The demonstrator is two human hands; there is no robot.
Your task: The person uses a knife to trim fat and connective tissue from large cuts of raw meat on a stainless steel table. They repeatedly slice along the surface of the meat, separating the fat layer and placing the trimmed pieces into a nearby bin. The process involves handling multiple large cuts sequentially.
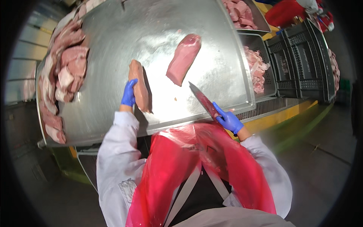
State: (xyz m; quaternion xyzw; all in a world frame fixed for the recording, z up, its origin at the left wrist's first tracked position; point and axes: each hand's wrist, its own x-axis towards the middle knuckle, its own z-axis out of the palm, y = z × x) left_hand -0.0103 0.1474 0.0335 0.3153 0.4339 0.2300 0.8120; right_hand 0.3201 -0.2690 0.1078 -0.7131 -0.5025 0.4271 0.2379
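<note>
In a blue glove, my left hand (129, 93) grips the side of a long piece of pale meat (139, 86), which stands on its narrow edge on the metal table (159, 45). My right hand (229, 120), gloved in blue too, is closed round a knife (204, 101). The blade points up and to the left, over the table's near right part, apart from any meat. A second long piece of pink meat (184, 59) lies flat between the two hands and farther off, beyond the knife's tip. A small scrap (175, 99) rests on the steel nearby.
Several meat pieces (73, 62) are heaped along the table's left edge. Beyond the right edge stand a tray of meat chunks (240, 14), a crate holding pale trimmings (256, 70) and dark plastic crates (302, 62). Red-clothed figures show at the far right (285, 13).
</note>
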